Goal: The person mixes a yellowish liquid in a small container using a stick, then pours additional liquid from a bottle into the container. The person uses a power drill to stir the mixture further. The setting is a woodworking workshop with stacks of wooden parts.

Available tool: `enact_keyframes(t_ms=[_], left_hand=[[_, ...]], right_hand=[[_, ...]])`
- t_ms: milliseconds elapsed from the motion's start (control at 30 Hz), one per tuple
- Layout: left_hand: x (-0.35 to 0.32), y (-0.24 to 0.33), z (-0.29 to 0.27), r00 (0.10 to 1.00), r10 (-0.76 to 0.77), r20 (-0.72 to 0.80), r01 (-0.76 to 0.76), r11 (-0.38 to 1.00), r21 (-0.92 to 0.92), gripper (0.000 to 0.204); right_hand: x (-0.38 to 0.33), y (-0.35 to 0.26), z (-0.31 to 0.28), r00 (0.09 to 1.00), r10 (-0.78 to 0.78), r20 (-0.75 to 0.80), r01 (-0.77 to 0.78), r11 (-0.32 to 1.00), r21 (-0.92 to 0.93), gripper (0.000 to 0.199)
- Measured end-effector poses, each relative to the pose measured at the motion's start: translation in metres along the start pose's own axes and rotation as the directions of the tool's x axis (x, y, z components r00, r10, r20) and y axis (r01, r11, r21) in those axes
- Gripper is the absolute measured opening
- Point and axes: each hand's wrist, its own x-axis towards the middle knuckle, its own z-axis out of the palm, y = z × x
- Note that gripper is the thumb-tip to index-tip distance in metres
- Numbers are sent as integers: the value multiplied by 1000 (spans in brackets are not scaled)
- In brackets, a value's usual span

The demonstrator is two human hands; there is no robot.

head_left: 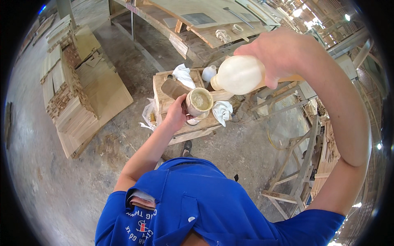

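Observation:
My left hand is closed round a cream-coloured cup with a pale, grainy mass inside. My right hand grips a whitish plastic bottle that lies tipped on its side, its neck pointing left towards the cup. Whether anything runs out of the bottle I cannot tell. A flat brown piece sticks out beside the cup, behind my left fingers; what bears it is hidden. Below both hands stands a wooden crate, with a small white bottle and crumpled white cloths on it.
Stacked wood strips stand at the left by a flat brown sheet. A workbench at the far side bears a tape roll and a metal bar. A metal frame stands to the right.

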Motion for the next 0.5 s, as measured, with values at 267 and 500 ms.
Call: enact_keyframes(t_ms=[267,500], left_hand=[[3,3,-1,998,-69,-2,69,998,-10,37],[-1,6,1,997,-74,-4,74,997,2,37]], right_hand=[[-1,-2,-4,1000,10,-3,-10,1000,-17,84],[2,-3,-3,1000,-16,-10,15,1000,-22,77]])
